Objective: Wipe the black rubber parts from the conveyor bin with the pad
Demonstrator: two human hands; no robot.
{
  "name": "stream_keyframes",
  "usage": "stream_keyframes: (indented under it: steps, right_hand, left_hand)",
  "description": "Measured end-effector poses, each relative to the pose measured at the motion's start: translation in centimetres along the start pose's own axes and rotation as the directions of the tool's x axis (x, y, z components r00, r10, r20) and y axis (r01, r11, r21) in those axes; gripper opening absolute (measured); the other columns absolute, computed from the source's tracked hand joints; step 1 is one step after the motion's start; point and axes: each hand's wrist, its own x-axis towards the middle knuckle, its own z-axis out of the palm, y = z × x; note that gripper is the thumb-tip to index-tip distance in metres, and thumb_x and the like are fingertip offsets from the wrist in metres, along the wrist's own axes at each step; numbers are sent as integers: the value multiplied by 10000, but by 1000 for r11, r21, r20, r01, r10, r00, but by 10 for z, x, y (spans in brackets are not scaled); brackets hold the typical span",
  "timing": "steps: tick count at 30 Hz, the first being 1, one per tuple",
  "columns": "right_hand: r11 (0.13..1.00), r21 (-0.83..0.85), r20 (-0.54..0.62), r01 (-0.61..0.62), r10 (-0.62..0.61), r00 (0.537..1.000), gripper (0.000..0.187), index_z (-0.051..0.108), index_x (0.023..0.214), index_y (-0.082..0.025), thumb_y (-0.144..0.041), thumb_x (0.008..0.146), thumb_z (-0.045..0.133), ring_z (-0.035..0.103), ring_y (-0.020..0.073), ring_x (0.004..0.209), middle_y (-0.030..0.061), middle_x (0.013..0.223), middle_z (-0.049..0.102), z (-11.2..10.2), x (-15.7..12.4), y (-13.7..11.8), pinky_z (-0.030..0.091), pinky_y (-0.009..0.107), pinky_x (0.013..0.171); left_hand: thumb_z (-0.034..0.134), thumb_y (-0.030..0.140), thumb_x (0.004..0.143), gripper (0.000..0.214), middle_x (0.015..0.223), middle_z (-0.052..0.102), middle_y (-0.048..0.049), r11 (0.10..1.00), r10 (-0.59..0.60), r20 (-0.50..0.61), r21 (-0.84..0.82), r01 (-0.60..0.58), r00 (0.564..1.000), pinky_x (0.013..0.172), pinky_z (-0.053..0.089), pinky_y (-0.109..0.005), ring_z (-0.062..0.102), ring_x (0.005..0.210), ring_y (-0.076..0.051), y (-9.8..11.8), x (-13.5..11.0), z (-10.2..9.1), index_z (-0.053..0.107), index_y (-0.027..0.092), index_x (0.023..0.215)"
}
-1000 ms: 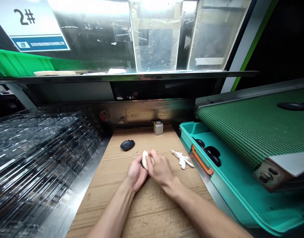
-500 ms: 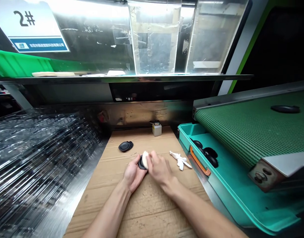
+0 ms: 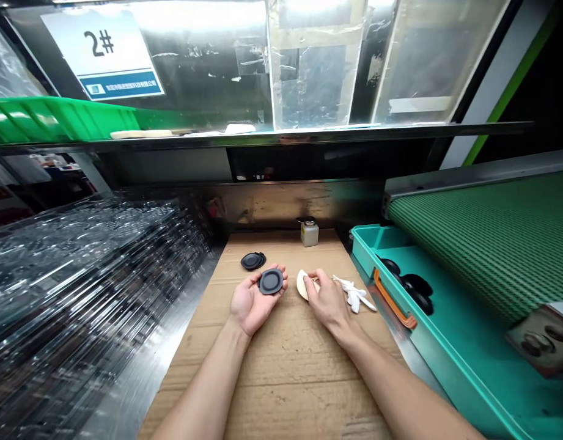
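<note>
1. Drawn apart since the earlier frame: left hand (image 3: 255, 304), now turned palm up, and right hand (image 3: 327, 299), off to its side, no longer pressed over the same spot.
2. On the left palm, just below the finger roots: a dark rubber disc (image 3: 271, 281), flat face up, with a raised rim. Round, so no long axis to speak of.
3. Left fingers apart and lightly curled up beside the disc, not clamped on it.
4. Under the right fingertips, set close together: a curved white pad (image 3: 303, 285), long edge running roughly away from the wearer. Gripped or merely resting: impossible to tell.
5. Pad just to the right of the disc, with a narrow gap between. Right hand nearer the pad, left hand under the disc.
6. Around both: a cardboard sheet (image 3: 281, 391), a second black disc (image 3: 252, 261) just beyond the left hand, a small white bottle (image 3: 309, 233) farther on, a white cloth (image 3: 354, 293) beside the right hand, and a teal tray (image 3: 446, 360) holding black pieces (image 3: 417, 287).
</note>
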Motion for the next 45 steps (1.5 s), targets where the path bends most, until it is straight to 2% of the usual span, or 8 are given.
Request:
stream_keyframes:
  steps: [10, 17, 24, 29, 33, 37, 40, 45]
  right_hand:
    - [979, 200, -37, -48, 57, 998, 241, 609, 957, -224, -418, 905, 477, 631, 188, 718, 21, 777, 684, -7, -1, -10, 403, 265, 627]
    - [897, 442, 95, -14, -31, 995, 243, 576, 1038, -222, -386, 868, 518, 635, 177, 765, 26, 883, 689, -1, -17, -39, 455, 254, 655]
    - [954, 215, -33, -209, 220, 975, 353, 599, 1033, -196, -475, 859, 471, 599, 196, 659, 35, 757, 674, -8, 4, -8, 397, 269, 576]
    - [996, -87, 240, 21, 1, 971, 356, 667, 752, -224, -476, 879, 450, 578, 204, 687, 31, 694, 654, -19, 7, -4, 370, 287, 615]
    - [874, -465, 119, 141, -97, 988, 320, 703, 859, -211, -401, 885, 447, 542, 296, 940, 114, 934, 664, -42, 13, 6, 377, 380, 771]
    - [783, -621, 176, 20, 115, 978, 282, 710, 965, -200, -359, 831, 519, 560, 352, 919, 166, 958, 660, -56, 24, 31, 391, 412, 700]
    - [879, -472, 268, 58, 81, 960, 258, 711, 926, -222, -332, 869, 485, 604, 277, 801, 111, 844, 678, -53, 27, 33, 403, 358, 666]
    - [932, 36, 213, 360, -359, 909, 256, 682, 1005, -229, -333, 935, 459, 594, 170, 801, 43, 889, 656, -40, 12, -8, 429, 269, 726]
  left_hand:
    - [488, 453, 902, 446, 1162, 618, -180, 992, 23, 11, 123, -24, 1000, 762, 545, -334, 645, 948, -230, -4, 1, 2, 540, 156, 1230]
    - [420, 556, 894, 522, 964, 689, -142, 955, 25, -8, 296, -21, 1000, 645, 513, -276, 649, 814, -213, -43, 11, 1, 633, 111, 1063]
    - [327, 623, 886, 630, 741, 626, -142, 942, -64, -120, 319, 99, 991, 376, 405, -209, 567, 528, -150, -36, 6, 6, 610, 61, 904]
    - [243, 768, 797, 791, 779, 565, -143, 935, -354, -135, -83, 345, 925, 377, 450, -178, 504, 559, -117, -2, 1, 0, 552, 54, 941]
    - [275, 796, 765, 804, 800, 550, -131, 899, -417, -122, -198, 390, 901, 387, 474, -171, 480, 577, -112, 5, -1, -3, 530, 66, 986]
    - [240, 776, 791, 795, 793, 559, -134, 892, -429, -90, -202, 405, 899, 395, 482, -168, 492, 570, -110, 3, 0, -3, 526, 60, 982]
    - [194, 785, 787, 812, 790, 587, -147, 910, -407, -107, -130, 393, 907, 403, 482, -172, 530, 566, -115, 1, 0, -1, 539, 66, 936]
    - [150, 852, 722, 909, 656, 614, -125, 865, -291, -191, 366, 343, 937, 295, 339, -189, 506, 417, -119, -16, -1, 7, 599, 78, 881]
